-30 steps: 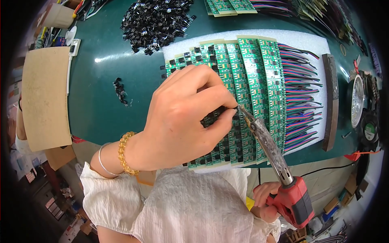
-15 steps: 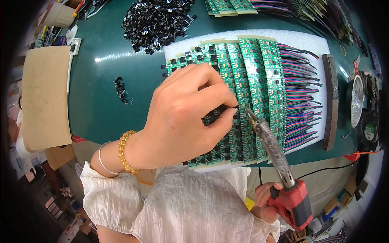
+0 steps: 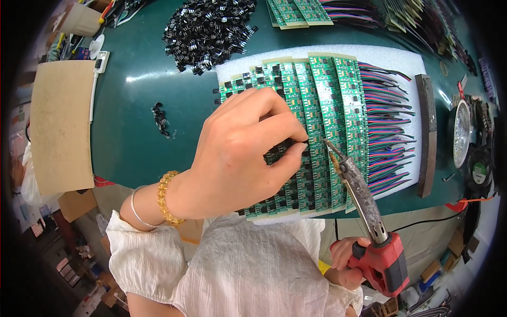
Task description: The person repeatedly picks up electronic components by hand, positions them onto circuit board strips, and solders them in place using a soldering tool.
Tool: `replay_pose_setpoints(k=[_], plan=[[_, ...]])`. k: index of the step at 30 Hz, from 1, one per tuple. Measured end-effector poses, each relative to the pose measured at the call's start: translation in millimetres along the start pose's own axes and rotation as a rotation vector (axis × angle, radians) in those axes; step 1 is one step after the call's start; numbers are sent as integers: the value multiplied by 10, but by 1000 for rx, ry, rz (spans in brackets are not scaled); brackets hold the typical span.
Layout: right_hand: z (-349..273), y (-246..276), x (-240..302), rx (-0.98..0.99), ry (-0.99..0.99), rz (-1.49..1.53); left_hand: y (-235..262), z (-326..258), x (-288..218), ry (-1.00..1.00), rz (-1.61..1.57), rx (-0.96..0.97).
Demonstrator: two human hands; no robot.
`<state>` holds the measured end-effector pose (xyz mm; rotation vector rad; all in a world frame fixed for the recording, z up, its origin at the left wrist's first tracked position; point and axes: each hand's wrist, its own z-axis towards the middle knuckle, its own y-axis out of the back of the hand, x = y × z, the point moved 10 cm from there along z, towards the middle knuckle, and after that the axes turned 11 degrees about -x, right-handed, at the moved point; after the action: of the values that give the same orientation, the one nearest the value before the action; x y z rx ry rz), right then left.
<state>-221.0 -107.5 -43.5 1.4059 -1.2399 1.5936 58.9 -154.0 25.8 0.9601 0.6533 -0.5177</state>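
Note:
My left hand (image 3: 245, 150) reaches over several overlapping strips of green circuit boards (image 3: 326, 100). Its thumb and forefinger are pinched together on a small black component (image 3: 304, 141), mostly covered by the fingertips. From the lower right, my right hand (image 3: 346, 261) grips the red and black pistol handle of a soldering iron (image 3: 362, 193). The iron's tip points at the boards just right of my left fingertips, with a small gap between them. Black components line the left-hand strips, partly hidden under my left hand. Bundles of coloured wires (image 3: 388, 124) run out from the boards' right side.
The boards lie on a white foam sheet (image 3: 401, 58), with a dark bar (image 3: 426, 134) at its right edge. Behind them is a heap of black components (image 3: 208, 34); a few more (image 3: 160, 120) lie to the left. A metal dish (image 3: 461, 134) stands far right, cardboard (image 3: 62, 127) far left.
The soldering iron's tip has drawn slightly right, away from my left fingertips. My left hand keeps its pinch over the boards. The whole view has shifted a little.

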Motion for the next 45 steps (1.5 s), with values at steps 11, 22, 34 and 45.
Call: replay_pose_setpoints(k=[11,22,34,45], plan=[[191,-114,235,-188,200,67,24,-51,-8,-35,-20,-66],[246,-10,175,-186,227,86,1091,-643,277,6,534,-316],[222,-144,179,-141,160,114,968,-576,261,-174,502,-185],[326,-360,75,-163,16,-285,-189,-604,-837,-190,-383,209]])
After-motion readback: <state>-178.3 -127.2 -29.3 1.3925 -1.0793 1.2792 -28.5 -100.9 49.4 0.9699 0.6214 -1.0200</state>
